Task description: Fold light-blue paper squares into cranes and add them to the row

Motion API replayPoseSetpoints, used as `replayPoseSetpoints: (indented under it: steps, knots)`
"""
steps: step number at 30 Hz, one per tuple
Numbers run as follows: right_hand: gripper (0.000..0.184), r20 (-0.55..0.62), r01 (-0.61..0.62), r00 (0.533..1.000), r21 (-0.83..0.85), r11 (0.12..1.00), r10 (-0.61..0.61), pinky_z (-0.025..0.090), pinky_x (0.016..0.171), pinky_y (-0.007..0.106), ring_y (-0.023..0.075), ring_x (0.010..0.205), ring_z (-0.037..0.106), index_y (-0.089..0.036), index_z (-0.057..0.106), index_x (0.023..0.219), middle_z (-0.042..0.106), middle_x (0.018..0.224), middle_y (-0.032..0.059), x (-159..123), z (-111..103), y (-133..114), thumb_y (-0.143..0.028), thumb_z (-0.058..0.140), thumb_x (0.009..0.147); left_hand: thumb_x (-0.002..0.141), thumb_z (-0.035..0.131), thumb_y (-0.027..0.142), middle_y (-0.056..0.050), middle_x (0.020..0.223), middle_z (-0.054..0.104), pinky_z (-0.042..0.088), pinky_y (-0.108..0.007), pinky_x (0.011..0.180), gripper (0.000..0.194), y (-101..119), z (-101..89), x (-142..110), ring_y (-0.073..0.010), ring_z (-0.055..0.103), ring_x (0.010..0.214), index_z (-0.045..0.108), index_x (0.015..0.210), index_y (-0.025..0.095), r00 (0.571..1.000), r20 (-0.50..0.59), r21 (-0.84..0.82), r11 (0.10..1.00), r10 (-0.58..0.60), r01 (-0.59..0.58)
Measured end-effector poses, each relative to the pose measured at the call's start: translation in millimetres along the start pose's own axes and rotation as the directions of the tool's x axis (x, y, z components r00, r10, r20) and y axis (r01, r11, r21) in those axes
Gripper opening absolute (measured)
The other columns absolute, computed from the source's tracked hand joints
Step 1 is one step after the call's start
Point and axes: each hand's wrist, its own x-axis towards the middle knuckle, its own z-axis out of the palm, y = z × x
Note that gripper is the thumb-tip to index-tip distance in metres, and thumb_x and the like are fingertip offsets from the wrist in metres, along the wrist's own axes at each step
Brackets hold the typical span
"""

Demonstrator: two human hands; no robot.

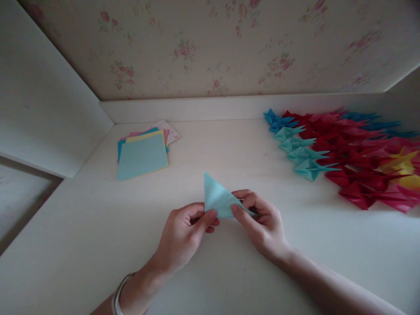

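Between my two hands is a sheet of light turquoise origami paper (218, 199), folded into a triangle with one point facing up and away. My left hand (185, 232) pinches its lower left corner between thumb and fingers. On the other side, my right hand (262, 223) grips the paper near its right end, thumb on the front and fingers bent behind the slanted edge. The fingertips behind the paper are partly hidden. A bracelet (118, 294) circles my left wrist.
At the back left lies a stack of square paper sheets (142, 155), light turquoise on top. Rows of folded paper cranes fill the right side: turquoise cranes (308, 168), red cranes (357, 194), blue cranes (278, 121) and yellow ones (402, 164). A floral-papered wall (197, 65) rises behind the white table (98, 223).
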Motion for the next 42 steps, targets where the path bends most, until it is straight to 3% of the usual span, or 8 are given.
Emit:
replayPoseSetpoints:
  steps: [5,10,17,27,32,36,42]
  knots:
    - [0.017,-0.055,-0.083,0.994,0.185,0.979,0.095,0.053,0.065,0.025,0.0153,0.076,0.066,-0.023,0.055,0.087,0.069,0.087,0.0018,1.6,4.3,1.4,-0.026,0.071,0.083,0.088,0.066,0.036,-0.006,0.074,0.077,0.055,-0.025,0.063,0.022,0.1,-1.6,-0.8,-0.0183,0.07,0.068,0.074,0.079,0.018,0.999,-0.026,0.039,0.999,0.024,-0.023]
    - [0.014,-0.064,-0.143,0.986,0.125,0.982,0.152,0.053,0.059,0.024,0.0145,0.066,0.066,-0.021,0.063,0.085,0.069,0.074,0.0014,6.5,5.2,1.0,-0.031,0.072,0.082,0.088,0.066,0.038,-0.006,0.074,0.076,0.055,-0.025,0.064,0.023,-2.5,-1.3,1.2,-0.0189,0.071,0.07,0.074,0.078,0.018,1.0,0.003,0.021,1.0,-0.007,0.007]
    - [0.016,-0.061,-0.147,0.987,0.059,0.987,0.151,0.055,0.061,0.027,0.0176,0.072,0.069,-0.02,0.065,0.088,0.072,0.079,0.0037,5.7,3.9,4.0,-0.034,0.072,0.082,0.086,0.068,0.04,-0.006,0.075,0.077,0.058,-0.025,0.065,0.024,-0.3,2.6,1.8,-0.019,0.073,0.072,0.073,0.082,0.017,0.995,0.029,-0.11,0.989,-0.097,0.099]
    - [0.021,-0.046,-0.217,0.973,0.152,0.964,0.226,0.055,0.062,0.025,0.0176,0.076,0.07,-0.02,0.065,0.092,0.074,0.085,0.0051,8.6,4.5,1.7,-0.035,0.074,0.08,0.086,0.069,0.034,-0.007,0.078,0.078,0.058,-0.02,0.061,0.021,5.8,2.9,2.7,-0.0161,0.074,0.072,0.074,0.084,0.014,0.98,0.038,-0.229,0.953,-0.196,0.199]
    - [0.024,0.019,-0.247,0.968,0.209,0.946,0.249,0.056,0.063,0.026,0.017,0.075,0.071,-0.021,0.065,0.096,0.075,0.083,0.0038,8.6,3.6,0.5,-0.033,0.075,0.079,0.088,0.068,0.036,-0.007,0.077,0.078,0.057,-0.018,0.057,0.023,4.5,0.9,3.1,-0.016,0.074,0.07,0.075,0.086,0.014,0.966,0.052,-0.335,0.907,-0.253,0.256]
    - [0.024,0.06,-0.25,0.968,0.257,0.934,0.242,0.057,0.066,0.025,0.0165,0.078,0.071,-0.02,0.064,0.099,0.075,0.086,0.0039,7.9,3.4,0.5,-0.03,0.075,0.08,0.086,0.07,0.036,-0.004,0.076,0.077,0.058,-0.018,0.058,0.021,3.5,0.7,3.7,-0.0162,0.075,0.071,0.075,0.086,0.015,0.966,0.033,-0.375,0.892,-0.258,0.251]
    - [0.021,0.058,-0.261,0.965,0.287,0.922,0.255,0.054,0.064,0.02,0.0129,0.075,0.069,-0.021,0.065,0.098,0.075,0.083,0.0018,7.9,3.9,0.8,-0.027,0.075,0.081,0.087,0.067,0.043,-0.004,0.074,0.076,0.06,-0.02,0.062,0.03,4.1,1.9,1.0,-0.0174,0.075,0.074,0.074,0.082,0.015,0.986,-0.009,-0.26,0.952,-0.168,0.16]
